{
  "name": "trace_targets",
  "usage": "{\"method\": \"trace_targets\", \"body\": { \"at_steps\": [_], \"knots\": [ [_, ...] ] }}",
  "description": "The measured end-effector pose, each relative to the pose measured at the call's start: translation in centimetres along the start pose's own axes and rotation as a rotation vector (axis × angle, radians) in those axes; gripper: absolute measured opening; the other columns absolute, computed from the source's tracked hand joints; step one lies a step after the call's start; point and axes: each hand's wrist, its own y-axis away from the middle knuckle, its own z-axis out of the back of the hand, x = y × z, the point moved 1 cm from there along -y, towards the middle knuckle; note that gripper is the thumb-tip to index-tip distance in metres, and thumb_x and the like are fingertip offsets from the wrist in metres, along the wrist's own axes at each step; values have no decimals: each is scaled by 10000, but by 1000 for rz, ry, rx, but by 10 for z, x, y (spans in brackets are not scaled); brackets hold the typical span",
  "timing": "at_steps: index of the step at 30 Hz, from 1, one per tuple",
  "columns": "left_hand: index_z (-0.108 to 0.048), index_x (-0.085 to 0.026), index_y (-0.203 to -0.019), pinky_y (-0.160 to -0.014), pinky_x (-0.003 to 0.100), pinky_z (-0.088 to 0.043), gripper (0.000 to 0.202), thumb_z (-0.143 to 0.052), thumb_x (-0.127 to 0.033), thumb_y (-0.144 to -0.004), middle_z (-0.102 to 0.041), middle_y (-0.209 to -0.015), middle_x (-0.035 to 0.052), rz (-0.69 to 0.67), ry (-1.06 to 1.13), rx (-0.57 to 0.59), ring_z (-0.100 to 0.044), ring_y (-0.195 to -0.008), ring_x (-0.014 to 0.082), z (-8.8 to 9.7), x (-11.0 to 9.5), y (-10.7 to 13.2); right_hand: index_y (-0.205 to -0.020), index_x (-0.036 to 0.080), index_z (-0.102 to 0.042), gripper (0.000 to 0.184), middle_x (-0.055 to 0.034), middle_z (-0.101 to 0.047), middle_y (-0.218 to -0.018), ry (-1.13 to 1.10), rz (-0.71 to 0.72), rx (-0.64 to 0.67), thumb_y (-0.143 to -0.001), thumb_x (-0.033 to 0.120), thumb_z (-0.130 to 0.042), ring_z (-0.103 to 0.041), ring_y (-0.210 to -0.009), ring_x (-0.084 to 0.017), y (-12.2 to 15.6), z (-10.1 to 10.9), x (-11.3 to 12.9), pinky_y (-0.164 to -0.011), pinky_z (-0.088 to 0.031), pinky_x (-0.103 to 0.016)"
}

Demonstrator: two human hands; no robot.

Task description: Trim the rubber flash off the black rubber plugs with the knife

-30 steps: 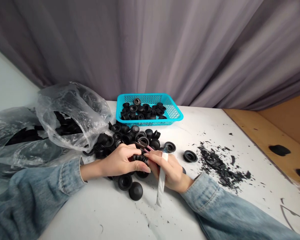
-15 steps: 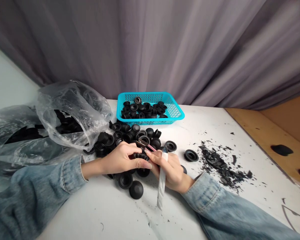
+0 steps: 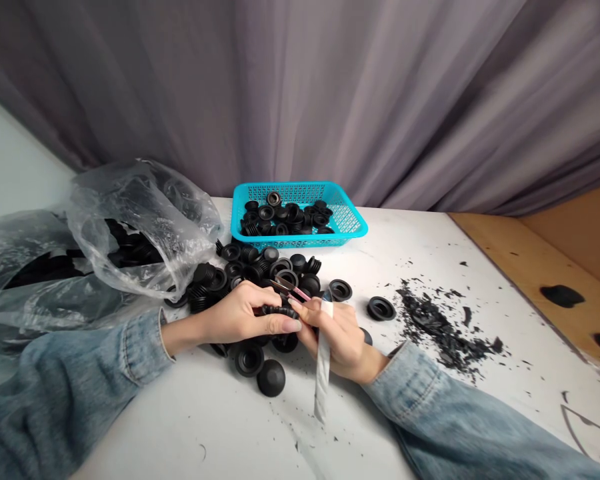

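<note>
My left hand (image 3: 240, 312) pinches a black ribbed plug (image 3: 280, 311) between thumb and fingers, above a pile of similar black plugs (image 3: 253, 263). My right hand (image 3: 337, 333) is closed around a slim tool (image 3: 298, 291) with a pointed metal end and a pink part; its exact kind is unclear. The metal end lies just beyond the held plug, and I cannot tell whether they touch. A white wrapped strip (image 3: 322, 380) hangs down from between the right fingers, perhaps part of the same tool. Both hands meet at the plug, and fingers hide much of it.
A blue perforated basket (image 3: 300, 241) with several plugs stands behind the pile. At left lies a clear plastic bag (image 3: 145, 227) holding black pieces. Black scraps (image 3: 443, 327) are scattered at right, near one loose plug (image 3: 381, 308). A grey curtain (image 3: 290, 87) hangs behind.
The whole view has shifted slightly. Both hands keep their grips, and the plug between them looks slightly tilted compared with before.
</note>
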Motion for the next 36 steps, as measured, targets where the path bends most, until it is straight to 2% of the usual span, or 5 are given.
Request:
{"method": "trace_targets", "body": {
  "at_steps": [12,18,25,31,36],
  "knots": [
    [-641,-111,-649,-518,197,-326,276,-577,-335,-798,-459,-548,-30,92,-121,-92,-406,-539,83,-3,-5,1,-1039,109,-547,186,-66,-658,-698,70,15,7,-862,104,-491,-621,-575,-139,2,0,0,-473,-478,-237],
    [-575,-105,-520,-416,190,-209,357,-638,-387,-729,-283,-474,-70,221,-174,-202,-244,-460,52,-4,-8,1,-1057,103,-543,203,-69,-656,-703,83,28,20,-864,103,-482,-635,-622,-145,2,2,1,-520,-510,-235],
    [-616,-100,-570,-388,180,-194,355,-640,-414,-734,-294,-466,-71,254,-171,-220,-237,-460,53,-3,-10,1,-983,110,-554,162,-74,-647,-696,58,2,6,-835,67,-507,-628,-596,-145,0,1,-1,-521,-513,-236],
    [-571,-114,-530,-441,166,-267,381,-596,-386,-796,-355,-484,-65,172,-196,-216,-272,-491,57,-2,-11,3,-988,103,-556,178,-78,-646,-692,65,5,-5,-820,58,-519,-626,-590,-153,-2,2,0,-512,-512,-242],
    [-512,-120,-518,-413,179,-209,447,-604,-486,-757,-288,-476,-72,284,-217,-158,-243,-474,56,-3,-8,2,-1043,81,-557,223,-95,-647,-695,89,47,8,-825,72,-512,-617,-568,-169,0,3,0,-463,-487,-259]
  ]
}}
